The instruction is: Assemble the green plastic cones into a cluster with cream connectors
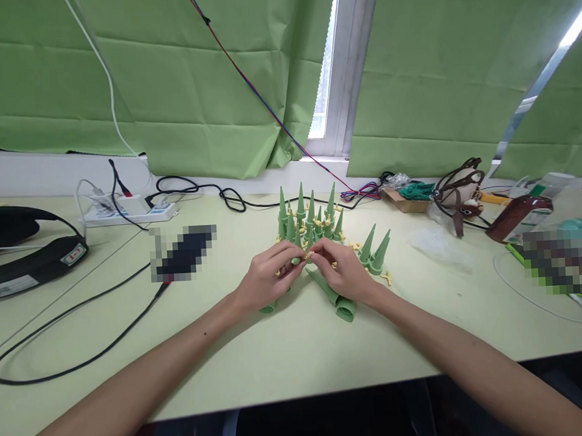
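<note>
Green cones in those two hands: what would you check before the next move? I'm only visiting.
1. Left hand grip on its green cone: ok, fingers closed around it.
2. Right hand grip on the small yellow piece: ok, pinched at the fingertips beside the cone's tip.
3. Second cone under the right hand: cannot tell whether held or just lying on the desk.
4. Standing cones behind the hands: ok, upright, though close to the fingers.
5. Loose yellow pieces: ok, lying on the desk beside the right hand.
6. Black cable: ok, well left of both hands.
</note>
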A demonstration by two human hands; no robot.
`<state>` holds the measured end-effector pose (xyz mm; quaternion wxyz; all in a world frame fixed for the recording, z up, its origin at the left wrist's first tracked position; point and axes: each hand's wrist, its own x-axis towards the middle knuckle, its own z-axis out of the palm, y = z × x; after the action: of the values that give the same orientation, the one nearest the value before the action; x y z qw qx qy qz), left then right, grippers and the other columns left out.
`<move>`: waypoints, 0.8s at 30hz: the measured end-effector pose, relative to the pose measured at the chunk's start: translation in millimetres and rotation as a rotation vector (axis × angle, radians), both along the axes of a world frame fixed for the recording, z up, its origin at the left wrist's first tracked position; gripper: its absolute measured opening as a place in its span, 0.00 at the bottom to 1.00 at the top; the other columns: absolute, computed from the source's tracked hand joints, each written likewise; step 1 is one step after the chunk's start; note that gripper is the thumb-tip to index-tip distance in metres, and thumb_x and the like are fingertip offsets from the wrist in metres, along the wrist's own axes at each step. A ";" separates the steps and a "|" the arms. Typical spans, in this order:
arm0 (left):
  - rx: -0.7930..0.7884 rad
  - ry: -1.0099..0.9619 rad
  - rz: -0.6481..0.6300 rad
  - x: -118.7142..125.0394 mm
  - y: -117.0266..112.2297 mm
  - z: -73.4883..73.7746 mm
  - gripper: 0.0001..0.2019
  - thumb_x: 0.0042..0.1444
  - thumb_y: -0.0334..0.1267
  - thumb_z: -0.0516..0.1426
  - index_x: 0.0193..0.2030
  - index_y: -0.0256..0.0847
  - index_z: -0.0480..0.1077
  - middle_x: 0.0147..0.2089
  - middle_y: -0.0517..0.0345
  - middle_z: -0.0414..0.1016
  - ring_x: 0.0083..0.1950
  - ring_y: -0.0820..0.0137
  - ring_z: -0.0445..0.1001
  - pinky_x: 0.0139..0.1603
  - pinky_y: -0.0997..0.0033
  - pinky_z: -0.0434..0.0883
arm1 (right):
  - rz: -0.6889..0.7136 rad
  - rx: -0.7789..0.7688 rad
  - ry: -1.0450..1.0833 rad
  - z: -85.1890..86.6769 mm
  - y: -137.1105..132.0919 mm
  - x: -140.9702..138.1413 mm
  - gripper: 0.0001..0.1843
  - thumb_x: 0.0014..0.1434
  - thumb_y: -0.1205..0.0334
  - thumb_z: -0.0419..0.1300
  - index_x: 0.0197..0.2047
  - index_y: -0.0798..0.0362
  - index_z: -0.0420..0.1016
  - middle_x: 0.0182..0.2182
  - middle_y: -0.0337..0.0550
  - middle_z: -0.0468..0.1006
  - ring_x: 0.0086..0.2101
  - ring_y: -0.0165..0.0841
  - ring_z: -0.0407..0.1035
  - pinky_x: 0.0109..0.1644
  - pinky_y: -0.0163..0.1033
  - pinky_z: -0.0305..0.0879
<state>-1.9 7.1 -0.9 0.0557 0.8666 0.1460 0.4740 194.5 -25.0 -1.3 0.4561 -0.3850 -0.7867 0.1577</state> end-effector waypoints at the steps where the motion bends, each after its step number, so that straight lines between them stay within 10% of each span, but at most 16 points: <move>1: -0.005 0.001 0.001 -0.1 0.0 -0.1 0.06 0.61 0.28 0.58 0.44 0.38 0.71 0.39 0.53 0.74 0.30 0.76 0.68 0.26 0.78 0.66 | -0.004 0.005 -0.002 -0.2 0.2 0.1 0.08 0.68 0.60 0.51 0.37 0.52 0.67 0.25 0.37 0.70 0.24 0.29 0.62 0.31 0.35 0.59; 24: 0.093 0.020 -0.010 -0.8 0.0 0.6 0.10 0.59 0.26 0.58 0.47 0.39 0.71 0.41 0.51 0.76 0.40 0.70 0.76 0.36 0.73 0.74 | -0.046 0.090 -0.021 -0.3 0.0 -0.4 0.13 0.68 0.61 0.52 0.30 0.52 0.66 0.21 0.34 0.64 0.22 0.27 0.56 0.29 0.33 0.53</move>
<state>-2.7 7.1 -0.3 0.0161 0.8735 0.1200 0.4715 194.1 -25.0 -1.5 0.4681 -0.3835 -0.7888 0.1077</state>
